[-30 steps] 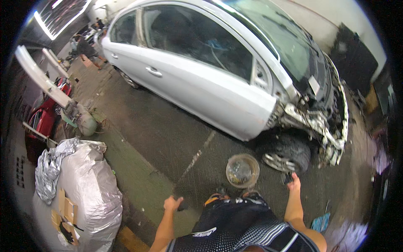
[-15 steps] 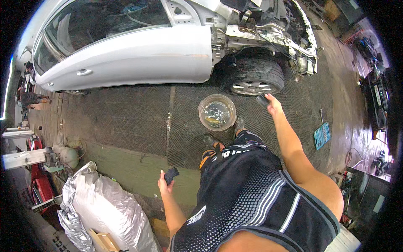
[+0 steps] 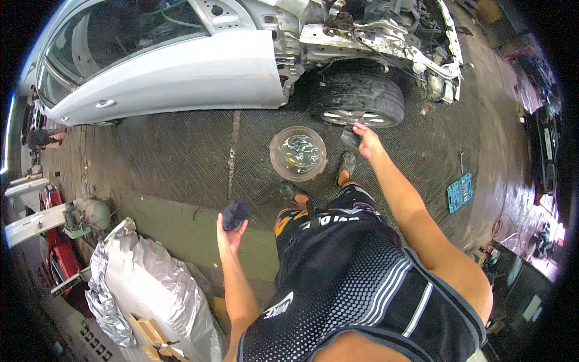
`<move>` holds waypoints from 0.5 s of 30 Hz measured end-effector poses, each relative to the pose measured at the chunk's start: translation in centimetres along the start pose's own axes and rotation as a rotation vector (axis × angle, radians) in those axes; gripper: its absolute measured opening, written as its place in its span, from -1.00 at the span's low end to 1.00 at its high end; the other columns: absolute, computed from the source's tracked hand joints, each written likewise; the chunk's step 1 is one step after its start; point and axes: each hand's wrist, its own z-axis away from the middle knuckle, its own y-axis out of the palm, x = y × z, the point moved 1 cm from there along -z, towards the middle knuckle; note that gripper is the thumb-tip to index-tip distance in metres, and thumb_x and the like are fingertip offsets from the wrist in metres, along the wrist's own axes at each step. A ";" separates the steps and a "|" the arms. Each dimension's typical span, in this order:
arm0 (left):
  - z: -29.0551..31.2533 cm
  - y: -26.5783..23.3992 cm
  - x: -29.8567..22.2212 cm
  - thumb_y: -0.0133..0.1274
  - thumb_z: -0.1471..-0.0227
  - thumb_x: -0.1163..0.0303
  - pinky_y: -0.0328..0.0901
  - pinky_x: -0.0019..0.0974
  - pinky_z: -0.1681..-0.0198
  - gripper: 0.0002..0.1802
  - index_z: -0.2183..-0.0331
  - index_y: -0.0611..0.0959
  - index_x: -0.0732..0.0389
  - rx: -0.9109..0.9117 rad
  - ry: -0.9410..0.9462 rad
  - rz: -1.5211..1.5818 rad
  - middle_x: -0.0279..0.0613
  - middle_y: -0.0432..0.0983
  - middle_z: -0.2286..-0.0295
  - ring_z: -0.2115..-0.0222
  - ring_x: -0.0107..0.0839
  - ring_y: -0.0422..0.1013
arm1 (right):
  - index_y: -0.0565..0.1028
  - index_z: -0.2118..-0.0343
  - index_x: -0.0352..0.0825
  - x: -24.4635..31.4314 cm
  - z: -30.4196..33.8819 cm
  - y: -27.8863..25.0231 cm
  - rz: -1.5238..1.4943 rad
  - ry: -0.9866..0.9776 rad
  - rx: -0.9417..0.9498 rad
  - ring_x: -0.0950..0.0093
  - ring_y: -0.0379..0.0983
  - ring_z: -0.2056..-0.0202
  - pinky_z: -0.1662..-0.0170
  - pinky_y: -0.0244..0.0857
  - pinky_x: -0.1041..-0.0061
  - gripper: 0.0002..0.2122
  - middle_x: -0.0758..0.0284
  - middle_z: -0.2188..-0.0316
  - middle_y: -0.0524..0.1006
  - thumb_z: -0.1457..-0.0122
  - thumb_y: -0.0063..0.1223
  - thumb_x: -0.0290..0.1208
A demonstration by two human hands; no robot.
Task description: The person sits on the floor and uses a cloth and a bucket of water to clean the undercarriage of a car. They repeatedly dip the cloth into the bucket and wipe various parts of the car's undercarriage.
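Note:
In my left hand rests a dark, fuzzy bunched cloth, with the fingers round its lower side. My right hand pinches a small dark, flat piece, perhaps sandpaper; its kind is not clear. That hand is in front of the car's front wheel, to the right of a round bucket. Cloudy water with something yellowish inside shows in the bucket, which stands on the floor just beyond my feet.
Ahead stands a grey car, its front stripped to bare metal. A blue tool case lies open on the floor at right. A silver cover is heaped at lower left. Another person is at far left.
The cloth in my left hand has risen and looks puffed out now. My right hand has moved left, toward the bucket, still with the dark flat piece. The view has shifted slightly.

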 end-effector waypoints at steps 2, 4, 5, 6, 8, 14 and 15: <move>-0.2 2.8 1.7 0.04 -0.17 0.24 0.43 0.15 -0.01 -0.64 0.06 0.52 0.24 0.029 0.040 0.046 -0.04 0.52 0.09 0.05 -0.11 0.44 | 0.50 0.00 -0.31 -2.2 -1.0 -0.1 0.097 0.029 0.016 0.38 0.48 0.01 -0.08 0.40 0.24 -0.71 0.28 0.12 0.58 -0.20 0.11 -0.56; -2.0 4.5 4.1 0.04 -0.03 0.47 0.46 0.09 0.05 -0.59 0.02 0.51 0.22 -0.054 0.041 0.101 -0.01 0.51 0.11 0.08 -0.08 0.44 | 0.53 0.02 -0.28 -4.7 -2.5 -1.2 0.177 0.179 0.021 0.40 0.48 0.03 -0.07 0.40 0.27 -0.71 0.30 0.11 0.58 -0.18 0.14 -0.53; -2.9 5.1 5.3 0.08 -0.01 0.46 0.46 0.07 0.05 -0.58 0.03 0.51 0.24 -0.050 0.048 0.065 -0.04 0.51 0.13 0.10 -0.10 0.44 | 0.57 0.05 -0.21 -5.1 -1.7 0.1 0.117 0.259 0.123 0.42 0.49 0.05 -0.10 0.33 0.19 -0.73 0.35 0.10 0.58 -0.18 0.17 -0.47; -3.7 5.9 6.4 0.11 0.02 0.46 0.45 0.05 0.06 -0.57 0.04 0.51 0.26 -0.043 0.046 0.018 -0.06 0.52 0.15 0.11 -0.12 0.44 | 0.59 0.06 -0.19 -4.9 -0.7 1.7 0.172 0.331 0.114 0.38 0.44 -0.03 -0.16 0.22 0.07 -0.74 0.36 0.07 0.58 -0.16 0.21 -0.44; -4.7 11.1 8.2 0.16 0.07 0.42 0.44 0.01 0.11 -0.55 0.07 0.53 0.26 0.013 0.067 -0.081 -0.12 0.52 0.21 0.16 -0.19 0.43 | 0.60 0.08 -0.16 -6.9 -1.7 2.7 0.272 0.416 0.121 0.34 0.40 -0.09 -0.21 0.12 -0.08 -0.75 0.39 0.03 0.58 -0.14 0.23 -0.38; -17.9 16.6 13.4 0.19 -0.08 0.30 0.48 -0.02 0.23 -0.54 0.01 0.50 0.25 0.220 -0.344 -0.204 -0.06 0.52 0.18 0.19 -0.17 0.49 | 0.56 0.04 -0.28 -13.9 -9.3 5.1 -0.060 0.451 0.329 0.38 0.50 0.04 -0.10 0.34 0.23 -0.71 0.35 0.08 0.58 -0.15 0.19 -0.41; -21.2 16.3 14.8 0.18 -0.09 0.29 0.48 -0.05 0.22 -0.56 0.03 0.50 0.26 0.255 -0.370 -0.299 -0.07 0.53 0.19 0.21 -0.18 0.51 | 0.54 0.01 -0.30 -14.6 -10.9 5.7 -0.171 0.449 0.375 0.37 0.49 0.03 -0.11 0.35 0.26 -0.68 0.32 0.07 0.57 -0.15 0.18 -0.44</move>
